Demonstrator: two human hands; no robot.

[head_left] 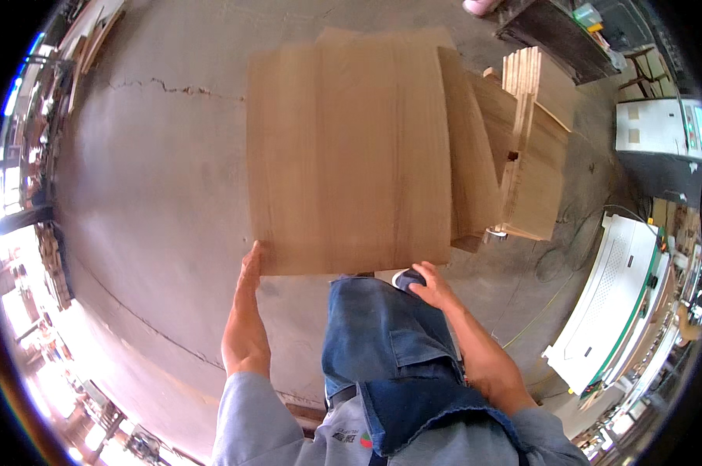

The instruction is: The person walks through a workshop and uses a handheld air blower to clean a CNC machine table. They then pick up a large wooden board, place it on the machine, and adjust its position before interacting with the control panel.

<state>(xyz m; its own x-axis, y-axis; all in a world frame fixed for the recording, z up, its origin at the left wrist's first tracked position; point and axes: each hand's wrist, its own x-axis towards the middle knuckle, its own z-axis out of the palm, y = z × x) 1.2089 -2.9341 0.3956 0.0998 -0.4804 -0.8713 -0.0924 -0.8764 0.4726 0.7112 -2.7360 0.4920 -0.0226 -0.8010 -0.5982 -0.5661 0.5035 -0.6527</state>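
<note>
A large brown wooden board (347, 155) lies on top of a stack, slightly blurred, with more boards (471, 175) fanned out beneath its right side. My left hand (249, 268) is at the near left corner of the top board, its fingers pressed along the edge as it grips it. My right hand (430, 286) is just by the near right part of that edge, fingers apart and curved, with nothing visible in them; whether the fingertips touch the board is unclear. Upright panels with pale edges (522, 155) stand close at the right of the stack.
A dark bench (553, 43) with small items stands at the back right, near a pink object (475, 6). Right are a white machine cabinet (646, 128) and a long white machine (596, 299), with cables on the cracked floor (149, 194). Timber pieces (87, 46) lie far left.
</note>
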